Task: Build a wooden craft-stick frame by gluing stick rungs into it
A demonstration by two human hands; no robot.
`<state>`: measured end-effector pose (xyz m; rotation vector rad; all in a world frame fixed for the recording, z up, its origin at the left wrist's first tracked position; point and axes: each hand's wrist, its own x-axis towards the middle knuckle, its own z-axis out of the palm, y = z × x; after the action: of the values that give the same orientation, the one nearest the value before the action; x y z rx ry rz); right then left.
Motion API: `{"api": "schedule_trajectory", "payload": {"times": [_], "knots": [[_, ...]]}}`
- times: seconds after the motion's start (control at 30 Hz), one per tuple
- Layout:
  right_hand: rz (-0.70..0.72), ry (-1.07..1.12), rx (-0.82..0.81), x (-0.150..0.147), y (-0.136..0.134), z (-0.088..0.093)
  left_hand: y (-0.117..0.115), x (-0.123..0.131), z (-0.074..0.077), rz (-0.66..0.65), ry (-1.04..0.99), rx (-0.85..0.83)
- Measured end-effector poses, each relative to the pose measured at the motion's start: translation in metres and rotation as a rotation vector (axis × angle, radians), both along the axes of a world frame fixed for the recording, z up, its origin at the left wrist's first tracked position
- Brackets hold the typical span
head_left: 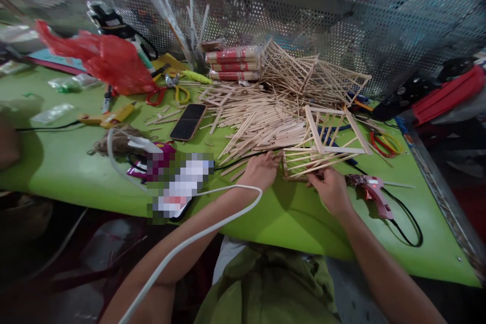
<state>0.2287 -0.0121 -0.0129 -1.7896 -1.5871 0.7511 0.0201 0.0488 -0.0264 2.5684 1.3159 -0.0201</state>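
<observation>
My left hand [261, 169] rests on the green table [68, 172] with its fingers bent against the left edge of a small frame of wooden sticks [319, 154]. My right hand [331, 190] pinches the frame's near edge, fingers closed on the sticks. The frame lies flat in front of a large heap of loose wooden sticks [258, 119]. A pink glue gun [370, 190] lies just right of my right hand, its black cord looping toward the table edge. A white cable [197, 238] crosses over my left forearm.
Finished stick frames [311, 73] are stacked at the back by the perforated metal wall. A black phone [188, 121], red packs of sticks [233, 63], a red plastic bag [102, 61], scissors and pliers [383, 142] lie around. A red-and-black tool [436, 93] lies at the right.
</observation>
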Motion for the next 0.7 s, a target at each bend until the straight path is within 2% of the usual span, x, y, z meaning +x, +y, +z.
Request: {"api": "schedule_trajectory", "payload": {"times": [0.23,0.7], "knots": [[-0.022,0.003,-0.008,-0.001,-0.001,0.001,-0.01,-0.003,0.017,0.036,0.076,-0.029],[0.0,0.01,0.018,-0.001,-0.002,0.001,-0.013,-0.006,0.018,0.031,0.066,-0.023]]}}
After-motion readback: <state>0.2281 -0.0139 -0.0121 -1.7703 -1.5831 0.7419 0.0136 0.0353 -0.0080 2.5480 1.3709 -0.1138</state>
